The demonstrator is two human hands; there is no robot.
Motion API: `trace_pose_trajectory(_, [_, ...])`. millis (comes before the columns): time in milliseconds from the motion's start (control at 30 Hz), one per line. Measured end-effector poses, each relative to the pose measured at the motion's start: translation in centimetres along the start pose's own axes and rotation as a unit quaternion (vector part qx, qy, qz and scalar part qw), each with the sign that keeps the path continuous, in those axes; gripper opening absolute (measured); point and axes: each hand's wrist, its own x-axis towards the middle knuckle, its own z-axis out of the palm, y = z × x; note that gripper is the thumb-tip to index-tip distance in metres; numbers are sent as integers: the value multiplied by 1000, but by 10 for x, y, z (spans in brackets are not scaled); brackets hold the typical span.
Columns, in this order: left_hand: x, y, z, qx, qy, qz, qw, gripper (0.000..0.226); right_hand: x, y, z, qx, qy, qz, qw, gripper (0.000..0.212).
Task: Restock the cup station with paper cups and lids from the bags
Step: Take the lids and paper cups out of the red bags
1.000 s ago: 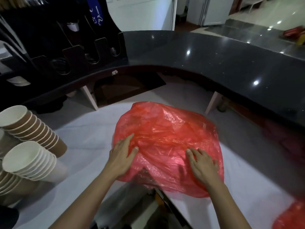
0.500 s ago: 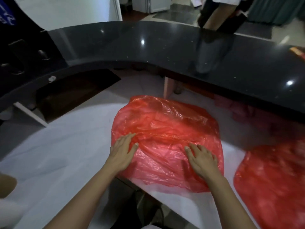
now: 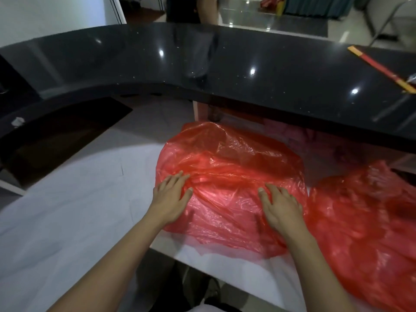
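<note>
A crumpled red plastic bag (image 3: pixel 234 167) lies nearly flat on the white lower counter (image 3: pixel 74 206) in front of me. My left hand (image 3: pixel 171 199) rests palm down on its near left edge with the fingers spread. My right hand (image 3: pixel 280 208) lies flat on its near right part, fingers apart. Neither hand grips the plastic. A second red plastic bag (image 3: pixel 369 224) lies to the right, partly cut off by the frame edge. What the bags hold is hidden. No cups or lids are in view.
A curved black raised countertop (image 3: pixel 202 70) runs across the back above the white counter. A red and yellow strip (image 3: pixel 382 70) lies on it at the far right. A person (image 3: pixel 191 7) stands behind the counter. The white counter's front edge is just below my hands.
The view has swung to the right: the stacks of paper cups and the black cup holder at the left have left the frame, and the second red bag has come in. Both hands stay flat on the bag.
</note>
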Motion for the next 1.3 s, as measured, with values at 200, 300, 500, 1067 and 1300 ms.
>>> trace_pose_trajectory(200, [-3, 3, -7, -4, 31, 21, 999, 51, 1, -12, -13, 27, 43, -46, 998, 55])
trace_pose_trajectory(300, [-9, 5, -13, -19, 62, 32, 997, 50, 0, -22, -16, 47, 60, -80, 994, 51])
trace_pose_trajectory(500, [-28, 11, -26, -55, 104, 49, 992, 47, -5, -53, -9, 80, 57, -149, 984, 44])
trace_pose_trajectory(1067, [-93, -9, -58, -148, 202, -32, 968, 31, -28, -142, 30, 152, -2, -341, 928, 32])
trace_pose_trajectory(1300, [-129, -22, -69, -178, 239, -94, 950, 30, -47, -181, 48, 163, -40, -410, 897, 29])
